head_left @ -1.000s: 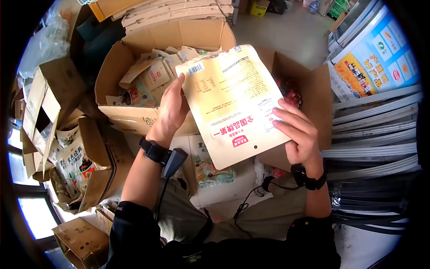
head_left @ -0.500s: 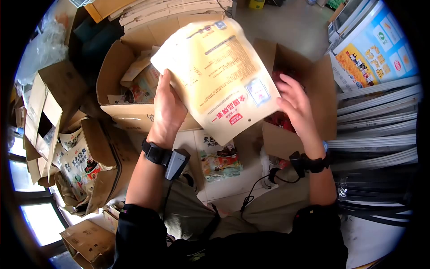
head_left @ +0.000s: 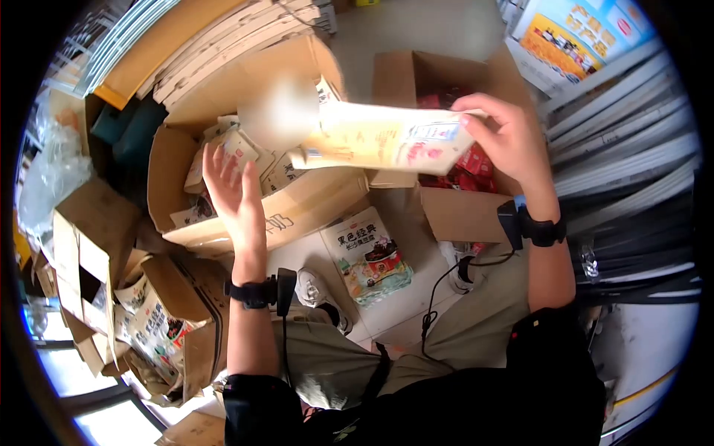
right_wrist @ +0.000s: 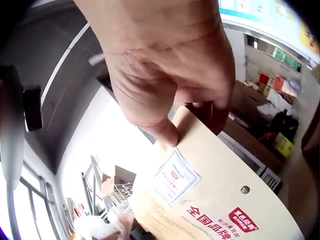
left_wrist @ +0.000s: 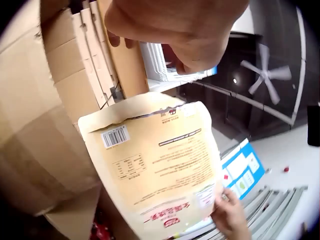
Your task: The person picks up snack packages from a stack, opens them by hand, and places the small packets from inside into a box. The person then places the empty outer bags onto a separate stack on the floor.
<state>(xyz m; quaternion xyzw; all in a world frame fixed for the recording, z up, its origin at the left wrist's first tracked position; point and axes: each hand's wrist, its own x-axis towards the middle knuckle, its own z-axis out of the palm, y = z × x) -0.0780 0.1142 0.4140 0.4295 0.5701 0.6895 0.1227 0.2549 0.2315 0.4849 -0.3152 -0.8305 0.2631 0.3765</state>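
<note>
My right hand (head_left: pixel 509 141) pinches a flat cream packaging pouch (head_left: pixel 372 141) between thumb and fingers at one corner. The pouch carries red and gold print, a barcode and a small round hole, and its far end looks parted along the edge in the left wrist view. Raised over the left part of a carton (head_left: pixel 297 212), my left hand (head_left: pixel 239 201) has its fingers spread and holds nothing. Inside that carton lie more pouches (head_left: pixel 238 152). In the right wrist view the thumb presses on the pouch (right_wrist: pixel 220 175) near its blue-framed label.
Right of the first carton stands a second carton (head_left: pixel 454 212) with red packets (head_left: pixel 476 167). A stack of printed pouches (head_left: pixel 368 256) lies on the floor between the feet. Another open carton (head_left: pixel 201 357) holds pouches at left. Long white strips (head_left: pixel 617 160) are piled at right.
The left hand has let go of the pouch and moved left. The right hand has taken hold of the corner and tilted the pouch, swinging it right. The head view has turned.
</note>
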